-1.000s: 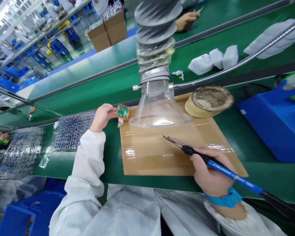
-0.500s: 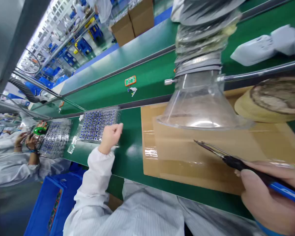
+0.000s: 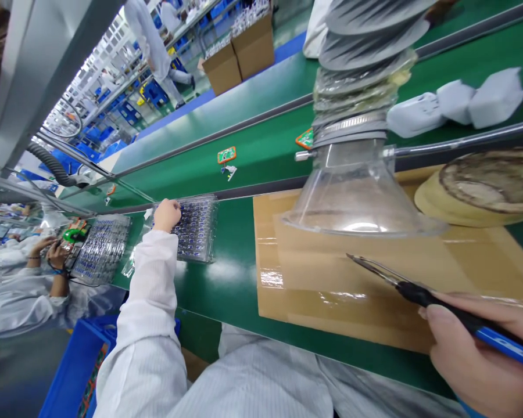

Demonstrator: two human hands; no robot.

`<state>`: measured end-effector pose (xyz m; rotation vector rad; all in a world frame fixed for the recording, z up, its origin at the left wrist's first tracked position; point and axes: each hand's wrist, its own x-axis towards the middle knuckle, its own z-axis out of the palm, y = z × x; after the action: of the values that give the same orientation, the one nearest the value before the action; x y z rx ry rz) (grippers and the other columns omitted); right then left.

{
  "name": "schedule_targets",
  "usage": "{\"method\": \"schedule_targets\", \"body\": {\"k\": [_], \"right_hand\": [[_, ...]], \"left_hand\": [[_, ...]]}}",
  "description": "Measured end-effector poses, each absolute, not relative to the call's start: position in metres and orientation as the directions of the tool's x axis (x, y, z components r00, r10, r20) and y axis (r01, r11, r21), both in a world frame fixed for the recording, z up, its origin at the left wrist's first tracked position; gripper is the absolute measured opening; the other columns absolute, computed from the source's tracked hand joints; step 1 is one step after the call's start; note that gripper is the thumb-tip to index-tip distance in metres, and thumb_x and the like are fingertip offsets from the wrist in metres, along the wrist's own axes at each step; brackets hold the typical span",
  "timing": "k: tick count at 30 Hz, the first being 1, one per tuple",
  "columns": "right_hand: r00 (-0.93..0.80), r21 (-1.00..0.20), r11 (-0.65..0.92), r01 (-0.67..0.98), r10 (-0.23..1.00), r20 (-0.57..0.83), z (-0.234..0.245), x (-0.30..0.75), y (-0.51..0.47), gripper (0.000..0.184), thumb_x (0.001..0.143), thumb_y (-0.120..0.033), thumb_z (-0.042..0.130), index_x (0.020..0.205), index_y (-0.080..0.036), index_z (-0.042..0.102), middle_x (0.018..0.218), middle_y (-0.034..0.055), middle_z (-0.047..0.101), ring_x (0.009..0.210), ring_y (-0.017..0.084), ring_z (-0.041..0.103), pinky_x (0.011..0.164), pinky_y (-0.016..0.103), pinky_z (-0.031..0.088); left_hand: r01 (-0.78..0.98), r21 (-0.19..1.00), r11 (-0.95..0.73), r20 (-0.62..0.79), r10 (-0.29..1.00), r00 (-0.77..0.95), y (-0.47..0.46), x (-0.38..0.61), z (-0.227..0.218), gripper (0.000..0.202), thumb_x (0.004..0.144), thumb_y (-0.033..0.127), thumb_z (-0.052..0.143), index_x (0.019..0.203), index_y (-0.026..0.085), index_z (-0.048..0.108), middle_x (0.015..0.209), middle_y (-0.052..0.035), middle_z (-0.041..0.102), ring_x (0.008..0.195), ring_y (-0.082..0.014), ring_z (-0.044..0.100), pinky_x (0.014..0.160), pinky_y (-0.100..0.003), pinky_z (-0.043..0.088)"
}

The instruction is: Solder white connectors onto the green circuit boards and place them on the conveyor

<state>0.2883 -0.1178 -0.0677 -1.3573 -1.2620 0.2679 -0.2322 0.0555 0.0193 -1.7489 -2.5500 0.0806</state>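
Note:
My left hand (image 3: 167, 215) is over the far left part of a clear plastic tray (image 3: 198, 227) that holds rows of small dark-blue parts. Its fingers are curled together, and whatever they may pinch is too small or hidden to make out. In my right hand (image 3: 470, 351) is a soldering iron (image 3: 422, 294) with a blue and black handle and a thin metal guide beside its tip. The tip points left, above the brown cardboard sheet (image 3: 296, 296) and below the rim of a clear fume hood (image 3: 353, 200).
A yellowish round container (image 3: 475, 191) stands at the right. White plastic pieces (image 3: 457, 104) and an orange-edged circuit board (image 3: 226, 154) lie on the green belt (image 3: 169, 174). At left, a co-worker's hands (image 3: 54, 253) are beside another parts tray (image 3: 102, 247); a blue bin (image 3: 72, 366) sits below.
My left hand has moved left and farther away, from the tray's near right edge to over its parts. The soldering iron stays nearly in place. Another white circuit-board edge shows behind the hood.

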Motion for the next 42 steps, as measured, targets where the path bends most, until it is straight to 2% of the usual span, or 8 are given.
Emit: {"method": "schedule_targets", "body": {"k": [9,16,22,26,28,32,35,42], "right_hand": [[0.411,-0.856,0.246,0.454,0.795,0.446,-0.061,0.285,-0.12,0.034,0.085,-0.06,0.075,0.08,-0.028,0.068,0.07,0.01,0.068,0.06,0.024,0.064,0.054,0.042,0.047],[0.442,-0.903,0.18,0.391,0.824,0.356,-0.071,0.287,-0.125,0.031,0.084,-0.057,0.077,0.078,-0.028,0.068,0.075,0.0107,0.069,0.068,0.029,0.068,0.061,0.047,0.051],[0.374,-0.868,0.298,0.397,0.811,0.449,-0.069,0.291,-0.124,0.011,0.078,-0.029,0.078,0.085,-0.025,0.07,0.079,0.0084,0.072,0.067,0.025,0.069,0.059,0.04,0.052],[0.351,-0.832,0.338,0.441,0.788,0.506,-0.06,0.29,-0.121,0.011,0.076,-0.022,0.076,0.086,-0.023,0.071,0.079,0.0054,0.073,0.067,0.023,0.07,0.061,0.036,0.055],[0.353,-0.835,0.329,0.44,0.792,0.498,-0.057,0.289,-0.12,0.01,0.077,-0.021,0.075,0.086,-0.023,0.071,0.08,0.0047,0.074,0.069,0.023,0.072,0.062,0.035,0.056],[0.362,-0.848,0.333,0.412,0.794,0.488,-0.058,0.289,-0.12,0.012,0.077,-0.02,0.076,0.087,-0.024,0.072,0.08,0.0047,0.074,0.067,0.023,0.073,0.059,0.033,0.057],[0.359,-0.834,0.365,0.415,0.776,0.518,-0.061,0.29,-0.12,0.016,0.076,-0.018,0.078,0.088,-0.026,0.074,0.078,0.0051,0.075,0.065,0.025,0.073,0.056,0.036,0.058],[0.342,-0.87,0.316,0.378,0.826,0.449,-0.07,0.293,-0.129,0.013,0.083,-0.023,0.076,0.096,-0.026,0.074,0.087,0.005,0.074,0.078,0.024,0.074,0.069,0.035,0.06]], "left_hand": [[0.976,-0.026,0.217,-0.175,0.96,-0.218,0.072,-0.26,0.035,0.002,0.077,0.019,0.062,0.075,0.02,0.062,0.078,-0.0035,0.068,0.075,-0.0201,0.061,0.077,-0.029,0.049],[0.987,0.017,0.157,-0.009,0.988,-0.157,0.06,-0.261,0.045,0.007,0.085,0.026,0.058,0.081,0.021,0.06,0.077,-0.0035,0.068,0.073,-0.0195,0.059,0.075,-0.03,0.045],[0.992,0.074,0.105,0.21,0.971,-0.119,0.06,-0.244,0.049,0.009,0.086,0.027,0.058,0.08,0.02,0.059,0.077,-0.0028,0.066,0.074,-0.0176,0.06,0.076,-0.028,0.046],[0.894,0.448,-0.015,0.465,0.858,-0.219,0.088,-0.212,0.044,0.01,0.084,0.028,0.063,0.08,0.018,0.061,0.074,-0.0011,0.065,0.069,-0.014,0.06,0.071,-0.025,0.049],[0.73,0.675,-0.106,0.485,0.809,-0.331,0.111,-0.183,0.036,0.011,0.082,0.027,0.067,0.08,0.017,0.063,0.073,-0.0006,0.065,0.069,-0.013,0.062,0.069,-0.024,0.05],[0.144,0.977,-0.154,0.198,0.906,-0.374,0.162,-0.104,0.01,0.015,0.088,0.028,0.07,0.086,0.016,0.061,0.088,-0.0045,0.071,0.083,-0.0127,0.069,0.082,-0.025,0.056],[-0.099,0.994,0.056,-0.073,0.98,-0.183,0.198,-0.041,-0.013,0.018,0.096,0.03,0.064,0.09,0.016,0.055,0.088,-0.0059,0.07,0.088,-0.0139,0.072,0.089,-0.029,0.057],[0.543,0.839,0.018,-0.036,0.999,0.021,0.249,0.047,-0.037,0.004,0.097,0.017,0.062,0.096,0.014,0.059,0.098,-0.0109,0.069,0.106,-0.0245,0.069,0.092,-0.034,0.053]]}}
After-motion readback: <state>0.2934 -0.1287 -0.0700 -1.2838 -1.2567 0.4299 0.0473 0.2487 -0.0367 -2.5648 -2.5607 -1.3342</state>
